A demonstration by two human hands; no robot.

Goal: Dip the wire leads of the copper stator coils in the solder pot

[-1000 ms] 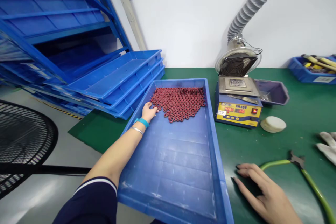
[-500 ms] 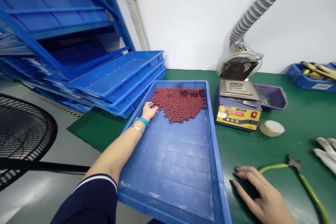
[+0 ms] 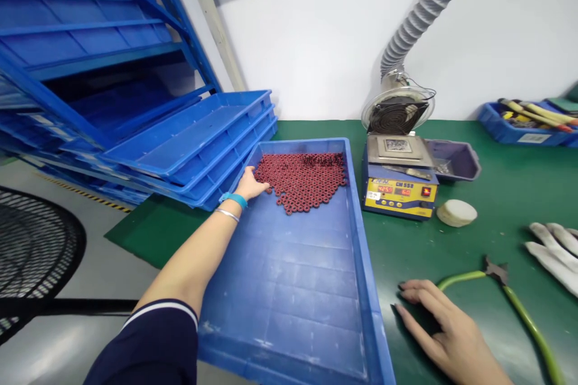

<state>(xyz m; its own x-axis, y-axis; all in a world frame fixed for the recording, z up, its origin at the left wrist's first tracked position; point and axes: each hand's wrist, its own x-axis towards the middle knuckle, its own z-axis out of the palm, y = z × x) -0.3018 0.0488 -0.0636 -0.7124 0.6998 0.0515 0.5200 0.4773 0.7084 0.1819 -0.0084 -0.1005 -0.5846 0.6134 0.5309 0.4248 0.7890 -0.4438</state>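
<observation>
Green bench [image 3: 406, 246]: right of the frame.
Blue tray [image 3: 289, 277]: long axis up-frame.
Red-black ring parts [image 3: 302, 183]: upper middle, in the tray, just right of the left hand [image 3: 250, 185].
Left hand: nearer, thumb spread; grip on tray unclear.
Right hand [image 3: 451, 331]: lower right, loosely open, nothing held.

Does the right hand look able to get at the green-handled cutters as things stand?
Probably yes: the right hand appears empty and is close beside the green-handled cutters, with nothing visible blocking the way.

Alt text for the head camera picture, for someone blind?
A person's left hand is at the edge of a blue tray of small red parts; the right hand is beside green-handled pliers on a green table.
</observation>
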